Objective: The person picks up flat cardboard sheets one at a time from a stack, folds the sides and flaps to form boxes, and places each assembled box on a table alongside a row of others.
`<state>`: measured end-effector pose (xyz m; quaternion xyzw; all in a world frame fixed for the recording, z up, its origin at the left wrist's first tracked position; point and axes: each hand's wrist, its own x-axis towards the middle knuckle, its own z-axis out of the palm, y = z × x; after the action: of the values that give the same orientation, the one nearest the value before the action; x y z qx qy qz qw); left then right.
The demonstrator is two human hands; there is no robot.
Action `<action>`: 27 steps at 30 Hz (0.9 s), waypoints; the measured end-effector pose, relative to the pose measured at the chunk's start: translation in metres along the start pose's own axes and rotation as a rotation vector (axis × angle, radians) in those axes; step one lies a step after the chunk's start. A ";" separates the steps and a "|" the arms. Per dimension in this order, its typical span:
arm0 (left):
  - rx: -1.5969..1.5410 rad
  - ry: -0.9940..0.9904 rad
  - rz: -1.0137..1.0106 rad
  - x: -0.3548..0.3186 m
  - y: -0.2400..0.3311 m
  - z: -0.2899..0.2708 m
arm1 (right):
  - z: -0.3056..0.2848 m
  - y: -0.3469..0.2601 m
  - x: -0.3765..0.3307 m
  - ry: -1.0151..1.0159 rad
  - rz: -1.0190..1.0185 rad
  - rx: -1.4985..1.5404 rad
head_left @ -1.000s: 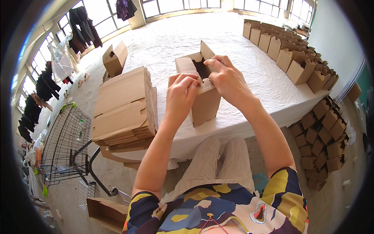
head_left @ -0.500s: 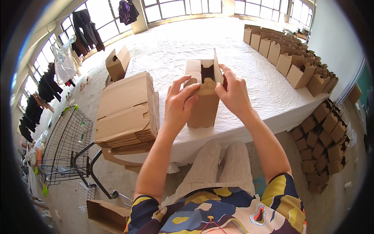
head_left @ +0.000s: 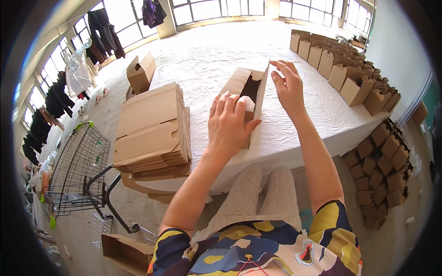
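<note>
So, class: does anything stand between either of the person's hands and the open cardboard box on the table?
Nothing visible does. The left hand rests on the open cardboard box, and the right hand touches its raised flap; the stack of flat cardboard lies off to the left.

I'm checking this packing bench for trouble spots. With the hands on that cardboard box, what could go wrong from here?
1. The box lies on its side, pinned only by the left hand; the right hand just touches a flap, so it could slide on the wrinkled white cloth.
2. The stack of flat cardboard overhangs the table edge and might tip off.
</note>
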<state>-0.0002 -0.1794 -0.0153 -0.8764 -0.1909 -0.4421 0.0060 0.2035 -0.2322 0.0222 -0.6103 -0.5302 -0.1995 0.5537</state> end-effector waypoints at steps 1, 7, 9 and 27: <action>0.022 0.013 -0.006 0.002 0.007 0.001 | 0.005 0.018 0.004 0.021 -0.058 -0.113; -0.038 0.120 -0.014 0.005 0.000 0.015 | 0.009 0.044 0.010 -0.353 0.403 0.153; -0.142 0.135 -0.015 0.008 -0.008 0.013 | 0.009 0.045 0.005 -0.328 0.330 0.159; -0.729 0.199 -0.314 -0.019 -0.048 -0.029 | -0.025 -0.014 -0.056 -0.211 0.307 0.419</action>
<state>-0.0493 -0.1465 -0.0205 -0.7342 -0.1519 -0.5590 -0.3542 0.1801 -0.2805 -0.0105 -0.5729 -0.5159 0.0654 0.6335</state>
